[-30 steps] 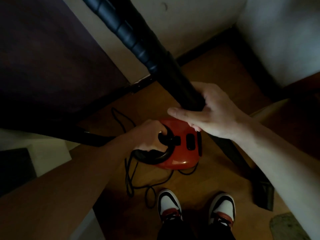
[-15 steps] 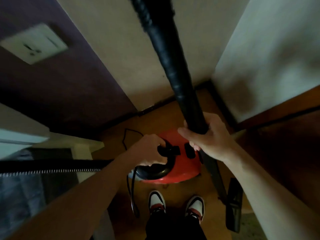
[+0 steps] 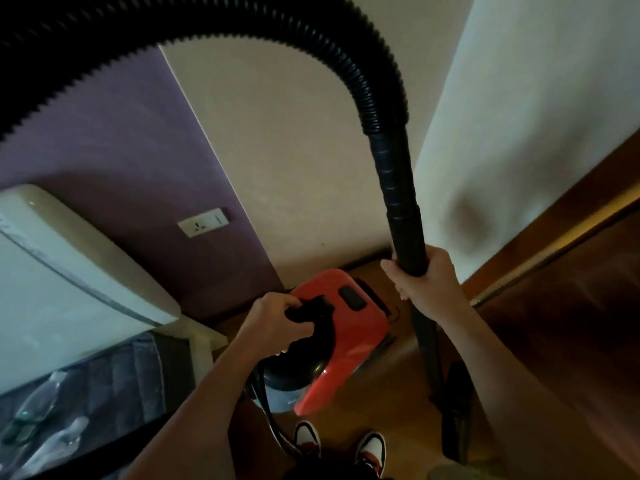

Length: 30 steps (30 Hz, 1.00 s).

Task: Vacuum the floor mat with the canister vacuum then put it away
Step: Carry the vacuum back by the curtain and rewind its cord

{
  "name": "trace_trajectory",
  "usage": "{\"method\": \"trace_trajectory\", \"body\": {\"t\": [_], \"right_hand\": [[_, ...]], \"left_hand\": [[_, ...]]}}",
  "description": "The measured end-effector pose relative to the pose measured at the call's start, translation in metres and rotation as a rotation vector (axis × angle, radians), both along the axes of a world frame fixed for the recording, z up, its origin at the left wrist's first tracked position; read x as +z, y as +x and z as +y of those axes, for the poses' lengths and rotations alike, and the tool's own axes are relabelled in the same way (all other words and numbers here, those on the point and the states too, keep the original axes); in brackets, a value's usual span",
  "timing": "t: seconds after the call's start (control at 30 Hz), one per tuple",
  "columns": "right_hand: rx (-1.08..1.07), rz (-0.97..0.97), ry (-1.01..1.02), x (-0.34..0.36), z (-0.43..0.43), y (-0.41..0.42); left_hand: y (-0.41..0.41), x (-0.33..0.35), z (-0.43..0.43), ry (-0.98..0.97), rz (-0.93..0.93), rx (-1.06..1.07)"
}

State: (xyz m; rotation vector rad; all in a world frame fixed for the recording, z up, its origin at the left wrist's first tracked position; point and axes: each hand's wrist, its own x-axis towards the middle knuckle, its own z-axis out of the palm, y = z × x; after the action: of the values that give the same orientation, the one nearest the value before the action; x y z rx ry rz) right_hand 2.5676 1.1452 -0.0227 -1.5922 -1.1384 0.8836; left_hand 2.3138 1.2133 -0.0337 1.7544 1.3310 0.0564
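Vacuum (image 3: 349, 320) hangs tilted from left hand (image 3: 277, 320) gripping its handle; right hand (image 3: 424, 282) grips the wand (image 3: 401, 202)

Dim corner: purple wall (image 3: 114, 147) with a socket (image 3: 203, 222), cream wall (image 3: 277, 140), wood floor (image 3: 391, 382), white fridge (image 3: 52, 271) left.

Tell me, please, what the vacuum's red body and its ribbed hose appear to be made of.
Red body: likely glossy moulded plastic, from its smooth sheen. Ribbed hose: probably flexible matte black plastic or rubber; it curves in an arch.
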Motion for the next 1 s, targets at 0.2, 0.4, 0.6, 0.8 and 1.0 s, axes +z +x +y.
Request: {"method": "trace_trajectory", "body": {"t": [0.2, 0.4, 0.6, 0.8, 1.0], "right_hand": [[-0.103, -0.046, 0.081, 0.075, 0.003, 0.001], [-0.288, -0.062, 0.22, 0.13, 0.014, 0.006], [-0.456, -0.07, 0.328, 0.158, 0.021, 0.008], [-0.512, -0.095, 0.363, 0.17, 0.015, 0.012], [-0.687, -0.134, 0.351, 0.181, 0.004, 0.018]], "left_hand": [[-0.001, 0.085, -0.004, 0.153, -0.044, 0.078], [0.007, 0.149, 0.001, 0.251, -0.074, 0.124], [0.024, 0.185, 0.009, 0.307, -0.138, 0.159], [0.04, 0.209, 0.019, 0.333, -0.191, 0.126], [0.055, 0.209, 0.041, 0.317, -0.234, -0.034]]}}
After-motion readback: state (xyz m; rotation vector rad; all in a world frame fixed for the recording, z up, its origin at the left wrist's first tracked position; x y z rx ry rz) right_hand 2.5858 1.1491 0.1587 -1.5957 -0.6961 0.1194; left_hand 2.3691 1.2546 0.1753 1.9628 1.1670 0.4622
